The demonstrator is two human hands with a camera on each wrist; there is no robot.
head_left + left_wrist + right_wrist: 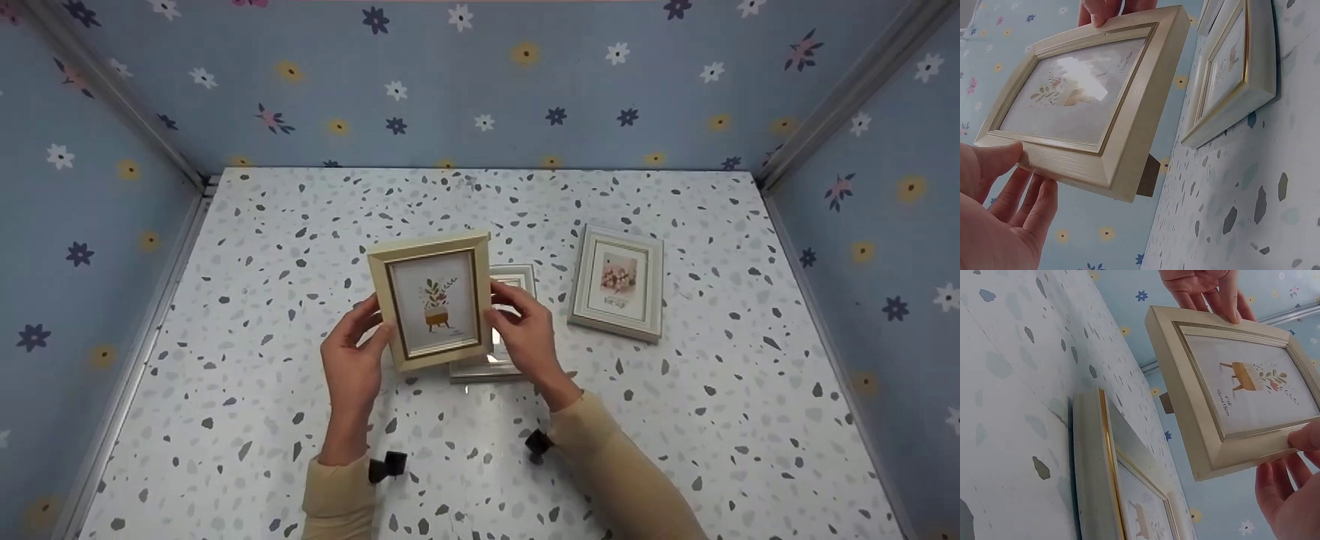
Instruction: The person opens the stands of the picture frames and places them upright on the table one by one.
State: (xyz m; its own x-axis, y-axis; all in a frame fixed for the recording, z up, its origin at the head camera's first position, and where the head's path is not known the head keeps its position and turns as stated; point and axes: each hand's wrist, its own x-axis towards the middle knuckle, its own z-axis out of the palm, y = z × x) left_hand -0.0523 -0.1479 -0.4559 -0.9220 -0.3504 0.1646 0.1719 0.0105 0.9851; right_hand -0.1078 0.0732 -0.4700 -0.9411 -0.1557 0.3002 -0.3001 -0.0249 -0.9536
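Observation:
A cream picture frame [431,241] with a potted-plant print is held up between both hands, raised off the table and tilted. My left hand [354,360] pinches its left side, thumb on the front and fingers behind. On the opposite side, my right hand [529,334] grips the edge the same way. Part of a stand [1148,175] juts out behind it in the left wrist view. Below lies a second picture frame [491,369], silvery in the head view and partly hidden by the held one; the right wrist view shows its gold inner trim [1107,439].
A third picture frame [654,292], pale with a pink flower print, lies face up to the right on the speckled white table [712,420]. Flowered blue panels [480,82] stand around the back and sides. A black device [388,466] sits at the left wrist.

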